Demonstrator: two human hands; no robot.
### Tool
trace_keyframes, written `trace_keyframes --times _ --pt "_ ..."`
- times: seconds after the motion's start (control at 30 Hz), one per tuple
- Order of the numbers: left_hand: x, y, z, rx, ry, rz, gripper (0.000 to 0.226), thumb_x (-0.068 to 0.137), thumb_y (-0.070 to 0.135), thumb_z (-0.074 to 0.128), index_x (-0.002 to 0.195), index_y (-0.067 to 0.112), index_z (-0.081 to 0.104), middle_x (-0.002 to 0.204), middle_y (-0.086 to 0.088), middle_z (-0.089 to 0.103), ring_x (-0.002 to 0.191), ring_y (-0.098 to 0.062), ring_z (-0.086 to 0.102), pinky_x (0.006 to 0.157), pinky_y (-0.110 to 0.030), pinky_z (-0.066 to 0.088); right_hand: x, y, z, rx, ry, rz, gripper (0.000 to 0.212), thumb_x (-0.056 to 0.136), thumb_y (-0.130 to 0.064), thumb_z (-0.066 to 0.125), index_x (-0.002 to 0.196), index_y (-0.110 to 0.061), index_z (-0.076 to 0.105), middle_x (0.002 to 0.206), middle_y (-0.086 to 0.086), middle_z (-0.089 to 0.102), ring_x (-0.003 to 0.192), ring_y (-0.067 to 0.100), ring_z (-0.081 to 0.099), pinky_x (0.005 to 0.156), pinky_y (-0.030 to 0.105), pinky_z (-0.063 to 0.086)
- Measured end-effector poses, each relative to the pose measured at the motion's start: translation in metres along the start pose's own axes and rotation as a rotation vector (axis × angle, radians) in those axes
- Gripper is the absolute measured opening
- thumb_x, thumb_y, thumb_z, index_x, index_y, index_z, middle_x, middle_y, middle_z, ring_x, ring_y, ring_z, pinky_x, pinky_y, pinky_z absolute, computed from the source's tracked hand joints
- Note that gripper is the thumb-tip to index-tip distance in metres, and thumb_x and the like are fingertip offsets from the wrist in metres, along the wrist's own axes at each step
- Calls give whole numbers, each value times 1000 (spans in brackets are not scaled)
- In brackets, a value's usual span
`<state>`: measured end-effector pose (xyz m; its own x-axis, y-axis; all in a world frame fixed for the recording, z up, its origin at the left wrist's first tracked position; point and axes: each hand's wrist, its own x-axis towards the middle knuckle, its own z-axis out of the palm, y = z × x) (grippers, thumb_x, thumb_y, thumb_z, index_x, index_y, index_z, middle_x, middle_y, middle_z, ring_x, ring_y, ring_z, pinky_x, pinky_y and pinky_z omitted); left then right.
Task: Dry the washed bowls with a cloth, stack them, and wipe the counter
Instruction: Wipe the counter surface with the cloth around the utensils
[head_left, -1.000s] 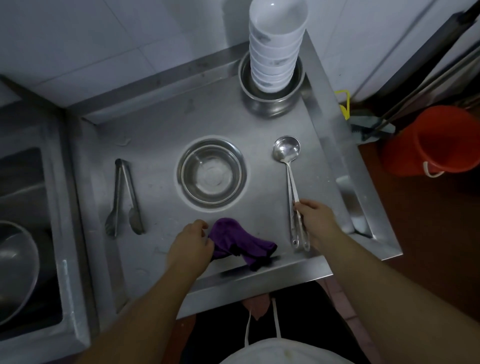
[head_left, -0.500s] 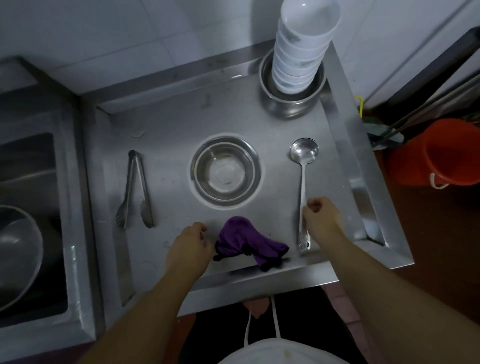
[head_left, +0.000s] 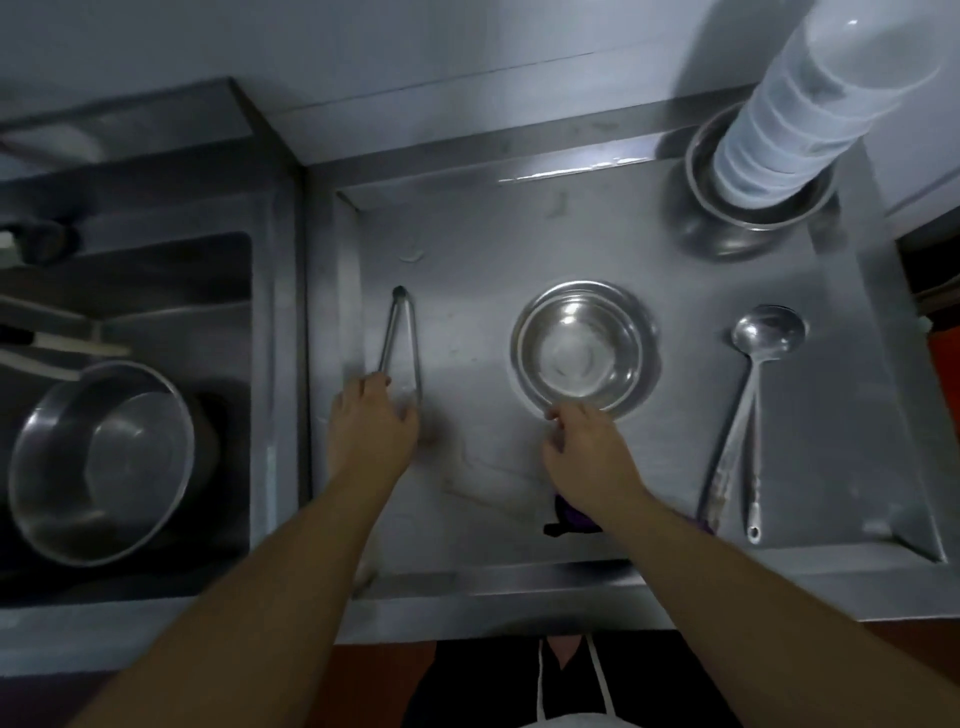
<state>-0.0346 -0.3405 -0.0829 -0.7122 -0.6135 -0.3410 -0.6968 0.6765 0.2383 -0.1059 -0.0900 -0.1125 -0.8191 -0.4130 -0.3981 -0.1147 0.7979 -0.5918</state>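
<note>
A steel bowl (head_left: 579, 348) sits upright in the middle of the steel counter (head_left: 467, 249). My right hand (head_left: 584, 452) is at its near rim, with curled fingertips on the edge. Only a bit of the purple cloth (head_left: 571, 517) shows under my right wrist, near the front edge. My left hand (head_left: 371, 423) lies over the near ends of the metal tongs (head_left: 400, 338), fingers bent around them. A tall stack of white bowls (head_left: 810, 98) stands inside another steel bowl (head_left: 748, 228) at the back right corner.
A steel ladle (head_left: 753, 405) lies along the right side of the counter. A sink (head_left: 156, 291) on the left holds a large steel bowl (head_left: 98, 462) and some utensils. The counter has raised edges, and a tiled wall is behind it.
My left hand left the cloth and moved to the tongs. My right hand let go of the ladle and moved over the cloth to the bowl's rim. The camera shifted left.
</note>
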Motion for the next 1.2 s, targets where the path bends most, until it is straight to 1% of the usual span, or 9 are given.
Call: trace_keyframes --times 0.07,0.13,0.27,0.4,0.67,0.77,0.9,1.03,1.2 --pt "19 -3 -5 15 -16 -22 57 98 41 64 141 6 54 139 -19 54 125 -39 52 103 -51 50 12 -20 12 -22 -31 -3 35 96 -18 63 130 -12 64 124 11 64 117 31 58 98 43 49" --pt "37 -2 -7 29 -77 -55 64 98 44 63 146 5 49 143 -19 52 129 -38 51 103 -47 48 21 -33 22 -52 -51 4 33 95 -19 63 128 -12 64 121 13 65 114 32 59 95 42 49" --pt "60 3 -1 -27 -205 -125 68 95 48 66 145 6 47 144 -19 48 127 -38 53 101 -48 53 30 -43 34 -75 -56 54 30 94 -19 64 122 -9 66 116 16 65 108 36 61 89 42 48" --pt "72 4 10 13 -206 -171 74 91 46 73 145 5 43 145 -18 45 130 -37 50 104 -46 52 28 -44 37 -70 -68 101 28 95 -22 65 120 -11 65 116 12 64 110 33 58 91 41 47" --pt "91 6 18 27 -241 -235 77 85 42 81 141 4 44 142 -20 48 129 -40 51 97 -47 54 16 -35 28 -31 -77 187 7 97 -24 59 103 -20 60 104 -1 57 99 22 54 79 37 46" --pt "87 10 14 14 -251 -249 80 82 45 82 139 3 46 140 -20 49 126 -41 53 93 -49 58 14 -32 23 -22 -83 199 6 97 -24 58 102 -21 61 103 -3 57 98 20 54 80 37 47" --pt "72 34 7 -61 -288 -239 80 80 49 80 136 4 47 133 -18 50 116 -42 59 83 -55 63 14 -26 8 -49 -61 231 8 96 -21 54 88 -21 57 97 1 58 93 26 58 83 41 52" --pt "46 82 7 -92 -343 -130 75 80 48 80 135 5 50 132 -16 53 113 -37 62 89 -47 60 7 -7 -14 -88 -26 280 18 98 -22 54 110 -15 66 109 6 63 101 29 59 89 43 52" --pt "-3 157 33 -129 -436 50 79 78 49 80 137 6 52 135 -16 56 118 -35 62 94 -47 58 -13 42 -51 -155 9 396 26 102 -24 48 121 -14 63 120 8 64 108 31 60 91 41 50"
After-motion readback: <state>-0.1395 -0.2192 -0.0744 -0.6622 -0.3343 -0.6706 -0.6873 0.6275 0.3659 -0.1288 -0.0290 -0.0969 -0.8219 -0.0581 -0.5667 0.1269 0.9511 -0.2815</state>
